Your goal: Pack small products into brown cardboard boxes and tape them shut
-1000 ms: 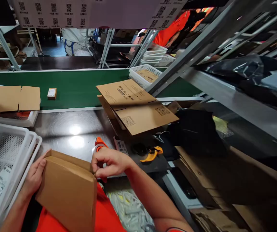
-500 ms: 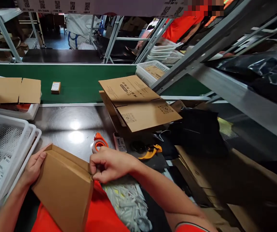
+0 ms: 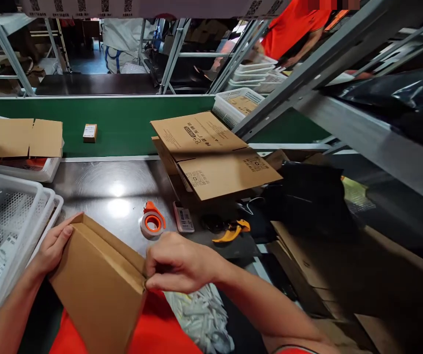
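We had the cardboard box [image 3: 97, 287] tilted in the lower left of the frame, in front of the red shirt, its narrow upper side facing up. Our left hand [image 3: 54, 248] was partly closed round the upper-left corner, thumb on the broad face; its other fingertips were mostly hidden. Our right hand [image 3: 178, 263] was nearly closed, fingers curled, thumb and forefinger pinching the upper-right corner.

We judged that the left grip had to stay firm but light, so the box neither twisted nor buckled while the right fingers worked. The corner, in our view, called for small, straight pressure along the fold; a hard pull could have torn it. The tape dispenser [image 3: 150, 208] lay just beyond the right hand, near the centre, so the knuckles needed care there.
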Demonstrator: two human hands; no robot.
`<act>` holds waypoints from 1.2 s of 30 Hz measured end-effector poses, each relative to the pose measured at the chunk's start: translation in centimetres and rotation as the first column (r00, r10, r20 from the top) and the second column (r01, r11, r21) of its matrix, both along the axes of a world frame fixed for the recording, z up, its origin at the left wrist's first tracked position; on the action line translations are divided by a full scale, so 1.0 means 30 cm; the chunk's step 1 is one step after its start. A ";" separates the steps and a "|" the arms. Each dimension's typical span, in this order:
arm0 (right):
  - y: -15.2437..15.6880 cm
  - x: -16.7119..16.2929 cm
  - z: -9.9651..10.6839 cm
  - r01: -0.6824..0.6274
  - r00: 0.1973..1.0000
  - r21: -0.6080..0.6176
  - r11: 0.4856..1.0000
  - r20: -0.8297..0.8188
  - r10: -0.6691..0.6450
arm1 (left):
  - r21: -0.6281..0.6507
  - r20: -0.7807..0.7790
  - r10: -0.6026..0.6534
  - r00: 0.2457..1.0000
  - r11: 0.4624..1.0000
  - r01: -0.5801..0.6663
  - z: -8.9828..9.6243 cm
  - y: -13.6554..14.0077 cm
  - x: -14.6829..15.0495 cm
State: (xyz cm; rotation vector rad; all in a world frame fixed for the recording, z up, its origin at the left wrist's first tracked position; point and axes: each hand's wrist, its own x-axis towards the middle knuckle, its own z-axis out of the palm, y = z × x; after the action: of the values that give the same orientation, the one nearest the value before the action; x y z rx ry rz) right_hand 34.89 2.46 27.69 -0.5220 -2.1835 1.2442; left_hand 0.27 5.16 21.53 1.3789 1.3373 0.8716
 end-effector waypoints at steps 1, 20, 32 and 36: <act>-0.002 0.006 0.003 -0.027 0.999 0.004 1.000 -0.020 0.027 | -0.014 0.001 -0.014 1.000 1.000 0.014 0.003 0.003 0.006; -0.048 0.027 -0.028 0.159 0.987 -0.224 0.962 0.000 -0.163 | -0.036 -0.005 -0.018 1.000 0.999 0.018 0.035 0.042 -0.001; -0.038 0.020 -0.098 0.152 0.960 -0.081 0.985 -0.227 -0.166 | -0.092 -0.012 -0.100 0.995 0.991 0.098 0.032 0.088 0.023; -0.037 0.032 -0.066 0.126 0.968 0.050 0.991 -0.224 -0.112 | -0.091 -0.052 -0.149 0.987 0.985 0.144 0.048 0.097 0.032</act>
State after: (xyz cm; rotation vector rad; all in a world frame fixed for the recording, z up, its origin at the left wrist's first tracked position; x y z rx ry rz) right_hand 35.85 1.36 25.72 -0.4580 -1.9694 1.1091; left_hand 1.23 8.08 22.98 1.4249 1.2850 0.6710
